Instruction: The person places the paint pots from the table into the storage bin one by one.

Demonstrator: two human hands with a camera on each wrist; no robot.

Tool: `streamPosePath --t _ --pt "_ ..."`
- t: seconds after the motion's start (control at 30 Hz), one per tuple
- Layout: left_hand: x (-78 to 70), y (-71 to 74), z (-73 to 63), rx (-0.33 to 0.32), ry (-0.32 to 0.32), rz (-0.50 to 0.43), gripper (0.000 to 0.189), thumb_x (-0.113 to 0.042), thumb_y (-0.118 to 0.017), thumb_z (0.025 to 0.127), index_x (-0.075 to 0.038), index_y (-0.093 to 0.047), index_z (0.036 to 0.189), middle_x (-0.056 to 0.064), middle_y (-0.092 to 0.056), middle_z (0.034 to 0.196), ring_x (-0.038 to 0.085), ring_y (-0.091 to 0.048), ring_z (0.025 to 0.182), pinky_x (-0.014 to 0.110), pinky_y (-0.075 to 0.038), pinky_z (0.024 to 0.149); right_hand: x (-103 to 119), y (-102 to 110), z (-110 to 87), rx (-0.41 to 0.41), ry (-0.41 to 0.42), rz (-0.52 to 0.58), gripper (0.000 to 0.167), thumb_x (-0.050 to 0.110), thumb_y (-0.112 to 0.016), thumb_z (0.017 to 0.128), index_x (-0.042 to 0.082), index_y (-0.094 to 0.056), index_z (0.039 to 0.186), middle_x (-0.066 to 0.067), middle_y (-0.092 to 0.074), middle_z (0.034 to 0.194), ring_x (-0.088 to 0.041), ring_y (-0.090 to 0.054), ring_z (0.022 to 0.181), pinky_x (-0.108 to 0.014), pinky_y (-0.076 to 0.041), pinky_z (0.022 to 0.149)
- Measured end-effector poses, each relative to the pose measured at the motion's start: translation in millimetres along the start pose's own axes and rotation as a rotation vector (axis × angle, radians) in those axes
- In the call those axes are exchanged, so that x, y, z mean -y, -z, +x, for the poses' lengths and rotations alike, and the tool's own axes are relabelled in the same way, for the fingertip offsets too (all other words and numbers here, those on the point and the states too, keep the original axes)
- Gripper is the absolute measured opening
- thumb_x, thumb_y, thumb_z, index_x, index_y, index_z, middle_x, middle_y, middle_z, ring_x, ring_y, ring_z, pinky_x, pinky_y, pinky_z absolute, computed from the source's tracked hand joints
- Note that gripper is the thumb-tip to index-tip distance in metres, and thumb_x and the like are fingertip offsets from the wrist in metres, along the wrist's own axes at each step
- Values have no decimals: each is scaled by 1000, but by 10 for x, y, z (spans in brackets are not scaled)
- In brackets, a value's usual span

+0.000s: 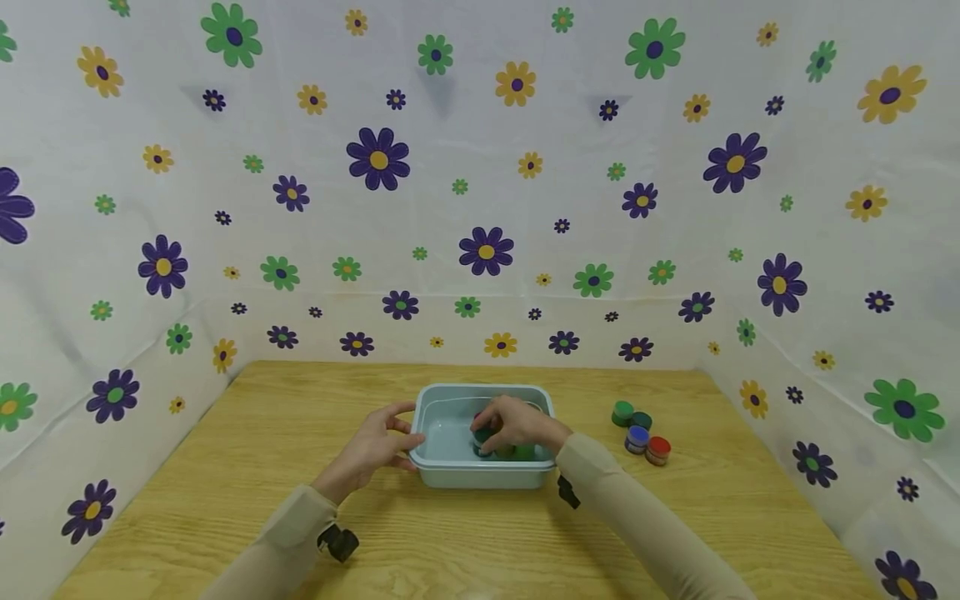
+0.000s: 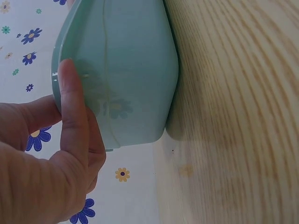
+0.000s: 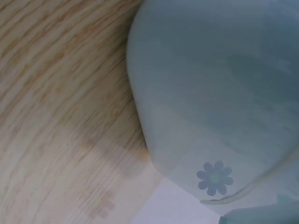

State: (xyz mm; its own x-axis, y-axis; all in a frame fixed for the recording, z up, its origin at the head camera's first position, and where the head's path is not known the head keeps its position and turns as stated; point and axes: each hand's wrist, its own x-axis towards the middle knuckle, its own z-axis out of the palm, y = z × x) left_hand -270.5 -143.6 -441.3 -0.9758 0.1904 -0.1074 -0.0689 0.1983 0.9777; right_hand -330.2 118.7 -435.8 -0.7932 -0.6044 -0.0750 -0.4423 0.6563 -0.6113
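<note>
A pale blue plastic tub point(image 1: 480, 477) stands on the wooden table. My left hand point(image 1: 378, 442) grips its left rim; in the left wrist view the fingers of that hand point(image 2: 74, 135) lie along the outer wall of the tub point(image 2: 135, 79). Reaching over the right side, my right hand point(image 1: 519, 422) is down inside the tub and pinches a small paint jar point(image 1: 482, 436) with a dark green lid. Other small items, one of them green point(image 1: 525, 452), lie under that hand, partly hidden. The right wrist view shows only the tub's outer wall point(image 3: 201, 102) and table.
Right of the tub several small paint jars stand close together: a green-lidded one point(image 1: 622, 412), a dark green one point(image 1: 641, 422), a blue one point(image 1: 637, 439) and a red one point(image 1: 658, 450). A flower-patterned white sheet point(image 1: 480, 200) surrounds the table point(image 1: 315, 400) at the back and sides.
</note>
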Motion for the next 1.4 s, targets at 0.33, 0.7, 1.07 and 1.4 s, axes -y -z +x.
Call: streamPosePath --t 0.33,0.7,1.07,1.4 --pt "0 5 -2 1 1 -9 62 0 -68 90 -5 -42 146 18 -51 107 26 -64 77 41 -62 62 -11 87 -64 -19 33 125 28 6 -75 85 6 -73 113 -5 -70 109 -17 -62 95 -32 -55 87" --pt "16 -8 15 -7 3 -19 61 0 -68 90 -6 -42 145 19 -50 107 26 -65 77 39 -62 61 -63 301 -283 4 90 302 34 3 -65 92 2 -64 126 -15 -68 122 -25 -67 108 -34 -55 95" --pt "10 -6 32 -8 9 -13 61 -2 -68 90 -8 -42 146 19 -50 110 25 -65 76 39 -62 62 -258 515 -584 -78 73 441 34 8 -65 94 1 -62 127 -27 -62 126 -32 -64 111 -35 -58 90" --pt "34 -15 39 -11 30 4 61 -3 -69 90 -9 -43 145 20 -52 110 26 -65 76 40 -62 64 -467 680 -871 -150 25 466 40 11 -65 95 -4 -57 131 -24 -64 125 -27 -66 109 -51 -54 93"
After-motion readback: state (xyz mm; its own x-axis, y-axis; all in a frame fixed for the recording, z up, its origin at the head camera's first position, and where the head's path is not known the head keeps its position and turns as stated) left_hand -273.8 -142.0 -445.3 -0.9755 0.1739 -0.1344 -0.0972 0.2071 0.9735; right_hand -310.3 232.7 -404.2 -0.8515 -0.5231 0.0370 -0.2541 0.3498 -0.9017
